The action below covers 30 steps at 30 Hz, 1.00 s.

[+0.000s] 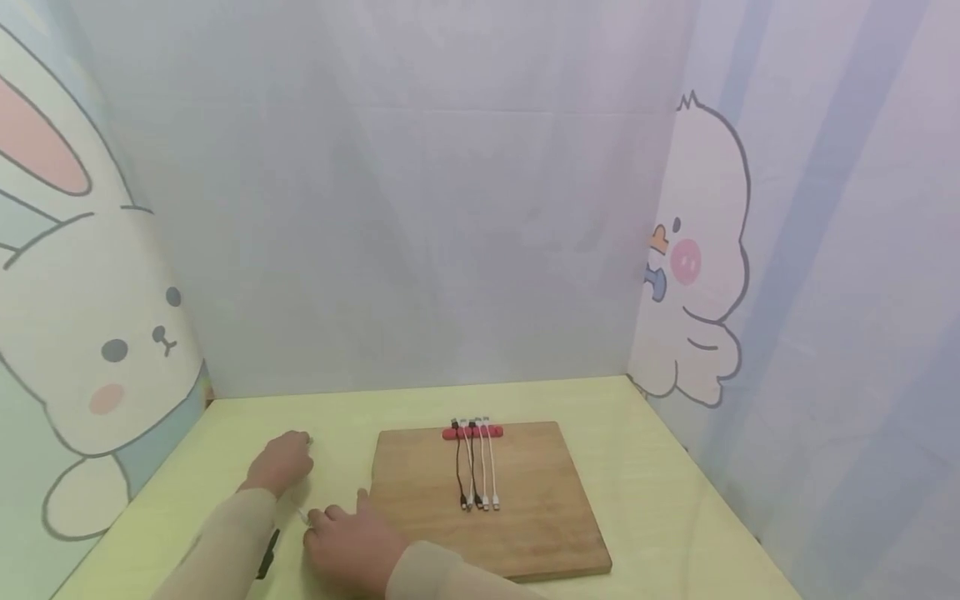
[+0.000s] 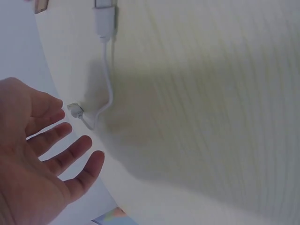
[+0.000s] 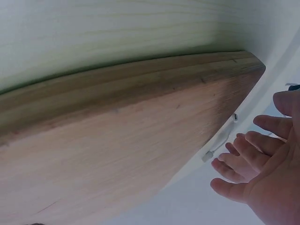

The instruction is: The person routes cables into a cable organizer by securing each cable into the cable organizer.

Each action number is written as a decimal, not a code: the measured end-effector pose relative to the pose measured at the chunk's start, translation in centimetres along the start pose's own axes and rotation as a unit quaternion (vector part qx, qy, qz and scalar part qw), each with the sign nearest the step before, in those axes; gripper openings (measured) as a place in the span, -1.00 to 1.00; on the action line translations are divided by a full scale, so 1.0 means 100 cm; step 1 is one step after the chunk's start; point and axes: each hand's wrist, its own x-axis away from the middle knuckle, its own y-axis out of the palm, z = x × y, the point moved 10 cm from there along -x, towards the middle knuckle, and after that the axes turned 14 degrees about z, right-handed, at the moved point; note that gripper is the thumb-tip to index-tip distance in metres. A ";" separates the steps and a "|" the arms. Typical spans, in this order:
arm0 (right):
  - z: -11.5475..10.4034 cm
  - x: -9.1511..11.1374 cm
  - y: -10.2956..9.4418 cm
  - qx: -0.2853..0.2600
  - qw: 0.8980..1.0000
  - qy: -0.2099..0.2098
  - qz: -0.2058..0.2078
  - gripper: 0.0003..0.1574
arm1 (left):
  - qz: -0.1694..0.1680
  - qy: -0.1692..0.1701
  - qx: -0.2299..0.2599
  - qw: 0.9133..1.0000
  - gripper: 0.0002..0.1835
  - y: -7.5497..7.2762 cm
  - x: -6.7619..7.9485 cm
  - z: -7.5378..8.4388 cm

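A short white USB cable [image 2: 108,89] lies in a bend on the table. My left hand [image 2: 35,154] is spread beside it, palm showing, fingers apart and slightly bent. One small connector [image 2: 75,110] lies close to the thumb and index tips; the larger plug [image 2: 104,21] is at the top of the left wrist view. In the head view my left hand [image 1: 279,462] is farther from me than my right hand [image 1: 352,542], which is beside the board's left edge. In the right wrist view the right hand's fingers [image 3: 267,145] are loosely extended, seemingly holding nothing.
A wooden board [image 1: 532,517] lies right of my hands. On its far part a red cable holder [image 1: 498,432] carries several black and white cables [image 1: 483,475] side by side. Something black [image 1: 267,554] shows beside my left forearm. Printed curtains [image 1: 420,208] stand around the table [image 1: 660,500].
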 end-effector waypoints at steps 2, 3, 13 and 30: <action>-0.001 -0.004 0.004 0.003 1.000 0.004 -0.013 -0.54 | -0.004 0.004 -0.001 1.000 -0.53 0.003 -0.001 0.001; -0.002 -0.007 0.007 0.000 1.000 0.010 -0.021 -0.49 | -0.006 0.003 -0.002 1.000 -0.53 0.003 -0.001 0.001; -0.004 -0.019 0.025 -0.065 0.992 0.084 -0.068 -0.25 | -0.025 0.040 -0.042 0.998 -0.82 0.012 -0.003 0.012; -0.003 -0.015 0.021 -0.105 0.990 0.065 -0.064 -0.91 | 0.024 0.059 -0.068 0.996 -0.76 0.013 -0.005 0.012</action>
